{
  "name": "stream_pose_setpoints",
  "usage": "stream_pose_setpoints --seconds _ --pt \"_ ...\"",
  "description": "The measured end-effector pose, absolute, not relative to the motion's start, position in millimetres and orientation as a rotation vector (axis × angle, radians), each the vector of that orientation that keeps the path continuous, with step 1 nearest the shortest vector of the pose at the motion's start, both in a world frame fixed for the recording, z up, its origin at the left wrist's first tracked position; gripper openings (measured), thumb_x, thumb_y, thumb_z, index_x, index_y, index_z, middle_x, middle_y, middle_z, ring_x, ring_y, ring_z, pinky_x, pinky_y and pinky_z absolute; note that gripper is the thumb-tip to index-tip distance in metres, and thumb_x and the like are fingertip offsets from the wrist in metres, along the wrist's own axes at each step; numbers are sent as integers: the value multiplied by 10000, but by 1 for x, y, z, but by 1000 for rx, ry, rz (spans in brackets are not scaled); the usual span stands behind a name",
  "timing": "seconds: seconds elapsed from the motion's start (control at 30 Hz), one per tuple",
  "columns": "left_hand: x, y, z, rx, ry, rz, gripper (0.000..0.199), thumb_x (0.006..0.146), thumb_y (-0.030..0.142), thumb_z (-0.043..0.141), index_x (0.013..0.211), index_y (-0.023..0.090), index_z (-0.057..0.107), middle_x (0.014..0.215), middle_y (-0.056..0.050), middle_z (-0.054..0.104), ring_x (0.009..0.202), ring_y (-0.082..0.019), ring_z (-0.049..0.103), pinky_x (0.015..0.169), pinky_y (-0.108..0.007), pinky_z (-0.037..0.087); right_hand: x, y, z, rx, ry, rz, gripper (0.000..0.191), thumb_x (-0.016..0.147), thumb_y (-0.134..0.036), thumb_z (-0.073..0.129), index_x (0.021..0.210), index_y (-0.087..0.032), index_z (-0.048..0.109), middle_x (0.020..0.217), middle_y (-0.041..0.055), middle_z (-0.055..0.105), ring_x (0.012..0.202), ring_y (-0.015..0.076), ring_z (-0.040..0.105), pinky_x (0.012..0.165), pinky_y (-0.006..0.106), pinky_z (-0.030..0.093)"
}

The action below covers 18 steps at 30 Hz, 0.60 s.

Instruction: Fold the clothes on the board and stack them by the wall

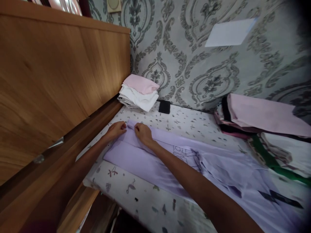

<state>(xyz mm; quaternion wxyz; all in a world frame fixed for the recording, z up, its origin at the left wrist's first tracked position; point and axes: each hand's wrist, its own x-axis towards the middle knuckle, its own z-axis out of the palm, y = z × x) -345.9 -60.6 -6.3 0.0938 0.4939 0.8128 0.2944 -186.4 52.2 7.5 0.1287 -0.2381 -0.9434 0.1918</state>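
A lavender shirt [136, 158] with dark outlined lettering lies stretched lengthwise over the patterned sheet. Its left part is smooth and folded over, while the right part is rumpled. My right hand [143, 133] is closed on the far left corner of the fabric, which pokes out past the fingers. Just to the left, my left hand [117, 130] has its fingertips pinched together at the same end of the shirt; the bit of cloth between them is mostly hidden. My right forearm crosses over the shirt and covers some of it.
Folded white and pink clothes [139, 85] are stacked by the wooden panel [65, 71] at left. Beside them lies a small black flat object [164, 106]. More folded clothes [259, 111] are piled at right against the patterned wall [170, 64]. The sheet's [143, 191] near edge drops off.
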Motion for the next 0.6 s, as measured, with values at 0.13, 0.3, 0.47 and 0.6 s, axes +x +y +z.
stream_pose_setpoints --seconds 0.13,0.3,0.47,0.6 --pt "-347 -61 -5 1506 2421 813 174 756 207 605 894 218 710 801 -11 672 772 -186 590 703 -286 429 -189 65 -3 -684 -2617 721 183 883 -180 498 928 -203 674 907 73 723 864 219 635 763 319 470" --pt "-343 -61 0 1686 2463 572 360 905 242 460 1155 300 713 935 -37 614 915 -205 580 814 -299 433 -195 82 -14 -665 -2415 907 208 847 -208 448 867 -186 654 754 33 675 694 169 589 667 283 471" --pt "-342 -55 6 1734 2552 251 500 962 194 331 1364 322 598 997 -87 594 915 -245 581 792 -335 428 -195 88 -17 -589 -2297 1013 205 843 -269 442 833 -187 629 668 9 614 652 163 556 625 272 466" --pt "-346 -50 6 1660 2613 215 553 935 156 342 1432 303 535 1045 -115 625 964 -278 598 830 -364 433 -191 82 -18 -503 -2208 1135 136 823 -287 487 796 -201 589 731 13 634 695 162 568 666 279 475"
